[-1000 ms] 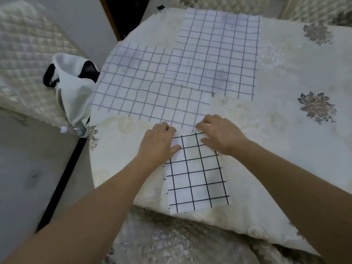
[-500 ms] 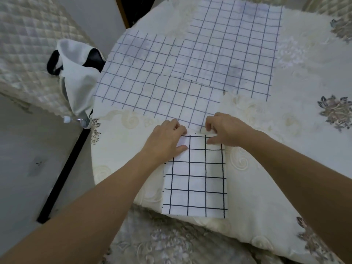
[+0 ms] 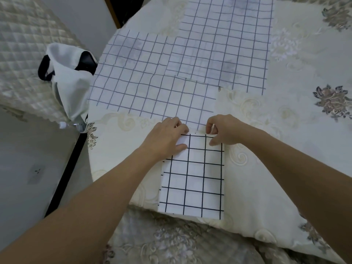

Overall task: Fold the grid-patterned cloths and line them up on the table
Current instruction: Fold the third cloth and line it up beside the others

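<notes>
The folded cloth (image 3: pixel 192 180), white with a bold black grid, lies on the bench (image 3: pixel 285 168), which has a cream embroidered cover, and its near end reaches the front edge of the bench. It is a narrow rectangle, with its long side running away from the person. The left hand (image 3: pixel 165 138) is on the far left corner of the folded cloth: its fingers are bent over the far edge and the thumb lies flat on top, so its grip is closed on this corner. The right hand (image 3: pixel 222 130) is at the far right corner of the folded cloth, and its grip is also closed, with a small piece of the white edge pinched between the curled fingers. Just behind the folded cloth, touching its far edge or almost so, a flat cloth (image 3: pixel 152 92) with a thin blue grid lies spread open. Behind the folded cloth and further back, a second flat cloth (image 3: pixel 224 44) of the same thin pattern overlaps the first one at one corner. To the left of the folded cloth, beyond the side of the bench, a white bag (image 3: pixel 70 77) with black handles is standing against a quilted cover (image 3: pixel 22 54).
</notes>
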Available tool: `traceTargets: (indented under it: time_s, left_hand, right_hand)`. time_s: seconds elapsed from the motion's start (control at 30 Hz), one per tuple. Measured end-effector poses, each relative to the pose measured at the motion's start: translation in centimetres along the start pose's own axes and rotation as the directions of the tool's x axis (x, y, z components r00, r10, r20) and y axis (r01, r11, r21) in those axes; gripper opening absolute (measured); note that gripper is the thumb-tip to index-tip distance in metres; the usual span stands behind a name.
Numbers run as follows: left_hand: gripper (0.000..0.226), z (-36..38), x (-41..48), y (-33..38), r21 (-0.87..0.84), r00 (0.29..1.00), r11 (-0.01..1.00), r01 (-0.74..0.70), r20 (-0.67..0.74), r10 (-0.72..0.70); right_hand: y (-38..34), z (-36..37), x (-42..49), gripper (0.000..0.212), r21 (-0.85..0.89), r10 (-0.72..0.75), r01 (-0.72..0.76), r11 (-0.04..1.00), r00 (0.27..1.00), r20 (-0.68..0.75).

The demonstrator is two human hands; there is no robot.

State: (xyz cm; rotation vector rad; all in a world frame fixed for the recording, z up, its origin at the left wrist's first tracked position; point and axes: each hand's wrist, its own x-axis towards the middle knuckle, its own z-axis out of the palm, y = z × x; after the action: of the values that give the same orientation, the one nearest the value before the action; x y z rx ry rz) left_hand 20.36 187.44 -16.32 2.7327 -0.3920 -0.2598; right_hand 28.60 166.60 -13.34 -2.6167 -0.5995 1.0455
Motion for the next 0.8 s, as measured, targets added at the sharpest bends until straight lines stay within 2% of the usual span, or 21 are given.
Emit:
traceTargets:
  time_s: [0.2, 0.33, 0.43, 0.6, 0.8]
  left_hand:
    - [0.046, -1.0, 1.8, 0.2, 0.008, 0.994, 0.997, -0.080, 0.077, 0.079]
    - [0.030, -2.1, 3.0, 0.6, 0.028, 0.983, 0.995, -0.091, 0.161, 0.086]
    - [0.015, -2.7, 3.5, 0.8, 0.018, 0.991, 0.995, -0.102, 0.095, 0.099]
    - [0.021, -3.9, 3.8, 1.3, 0.027, 0.993, 0.994, -0.107, -0.055, 0.108]
    - [0.020, -4.3, 1.8, 1.8, -0.037, 0.976, 0.985, -0.169, -0.148, 0.162]
  right_hand:
    - [1.7, 0.0, -1.5, 0.016, 0.036, -0.105, 0.108, 0.993, 0.991, -0.086]
    - [2.8, 0.0, -2.4, 0.011, 0.090, -0.119, 0.140, 0.986, 0.971, -0.207]
    - [3.1, -0.5, -2.8, 0.008, 0.072, -0.090, 0.112, 0.991, 0.962, -0.257]
    - [2.4, -1.9, -4.0, 0.023, -0.044, -0.146, 0.139, 0.989, 0.931, -0.334]
    - [1.5, -1.5, -6.3, 0.024, -0.075, -0.213, 0.200, 0.977, 0.889, -0.405]
